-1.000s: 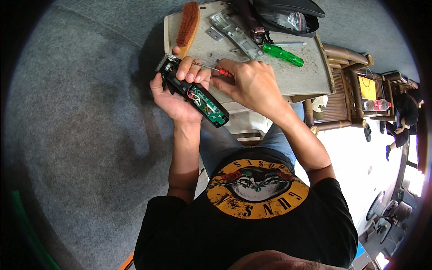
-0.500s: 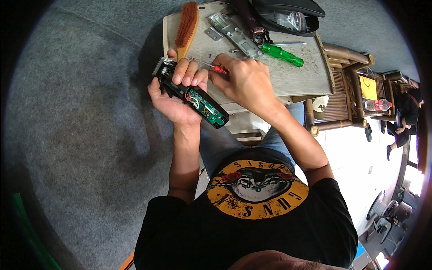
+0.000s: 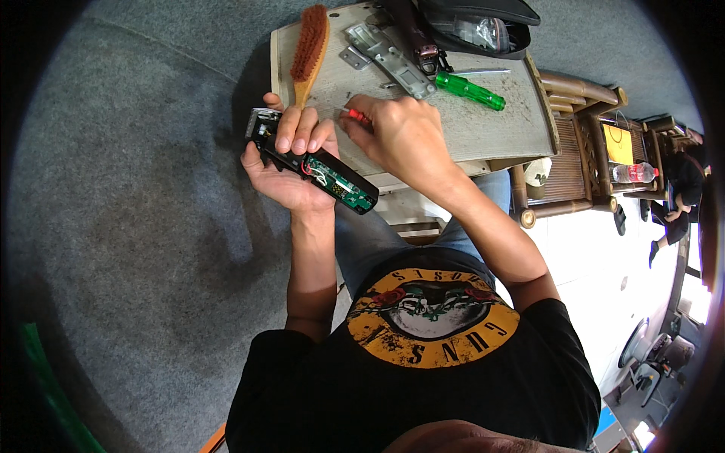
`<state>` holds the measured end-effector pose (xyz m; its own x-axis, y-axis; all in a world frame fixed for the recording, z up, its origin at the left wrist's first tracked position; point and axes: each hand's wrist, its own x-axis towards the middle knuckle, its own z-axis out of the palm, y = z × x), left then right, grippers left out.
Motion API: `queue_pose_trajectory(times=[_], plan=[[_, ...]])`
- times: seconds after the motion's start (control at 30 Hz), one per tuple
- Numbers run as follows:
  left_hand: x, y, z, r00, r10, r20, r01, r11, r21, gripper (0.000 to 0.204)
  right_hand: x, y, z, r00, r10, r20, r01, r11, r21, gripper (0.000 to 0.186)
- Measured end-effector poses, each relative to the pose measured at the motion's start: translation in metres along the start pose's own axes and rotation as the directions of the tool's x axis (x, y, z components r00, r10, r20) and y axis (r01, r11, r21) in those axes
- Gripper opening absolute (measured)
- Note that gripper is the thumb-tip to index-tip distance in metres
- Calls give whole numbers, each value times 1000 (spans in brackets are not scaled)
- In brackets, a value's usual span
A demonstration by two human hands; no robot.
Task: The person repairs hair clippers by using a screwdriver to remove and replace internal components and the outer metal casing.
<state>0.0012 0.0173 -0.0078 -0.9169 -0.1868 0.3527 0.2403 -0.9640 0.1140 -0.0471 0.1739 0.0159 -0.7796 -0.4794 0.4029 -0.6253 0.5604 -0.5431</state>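
My left hand (image 3: 296, 162) is closed around an opened black hair clipper (image 3: 291, 157), fingers over its upper body and thumb near the blade end. The clipper's casing is off along the handle, baring a green circuit board (image 3: 336, 181) with red and white wires. To the right, my right hand (image 3: 396, 132) pinches a small screwdriver (image 3: 356, 115) with a red handle; its thin shaft points left, toward the clipper, and its tip is hard to make out. A gap separates my two hands. Both are over the near left part of a small wooden table (image 3: 491, 140).
On the table lie a wooden-handled brush (image 3: 310, 53), a metal casing part (image 3: 389, 60), a dark clipper (image 3: 415, 34), a green screwdriver (image 3: 470, 91) and an open black case (image 3: 483, 34). A bamboo bench (image 3: 563, 177) with a bottle (image 3: 634, 174) stands right; a person (image 3: 683, 196) sits beyond.
The clipper in my left hand has shifted slightly left. My right hand has moved a little left with the red screwdriver, whose shaft now shows less clearly.
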Motion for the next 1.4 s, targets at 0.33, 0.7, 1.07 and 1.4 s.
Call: queue_pose_trajectory(times=[0.33, 0.7, 1.07, 1.4], plan=[[3, -6, 9, 985, -24, -168, 45, 991, 126, 55, -4, 27, -26, 922, 189, -338, -99, 958, 267, 20], [7, -7, 15, 954, -89, -287, 158, 961, 226, 51, -12, 32, -30, 979, 77, -186, -118, 967, -224, 41], [7, -9, 17, 952, -78, -295, 154, 957, 244, 51, -14, 35, -33, 958, 155, -241, -179, 980, -83, 20], [7, -5, 8, 970, -163, -182, 210, 936, 282, 60, -14, 31, -41, 941, 231, -249, -226, 973, 47, 18]])
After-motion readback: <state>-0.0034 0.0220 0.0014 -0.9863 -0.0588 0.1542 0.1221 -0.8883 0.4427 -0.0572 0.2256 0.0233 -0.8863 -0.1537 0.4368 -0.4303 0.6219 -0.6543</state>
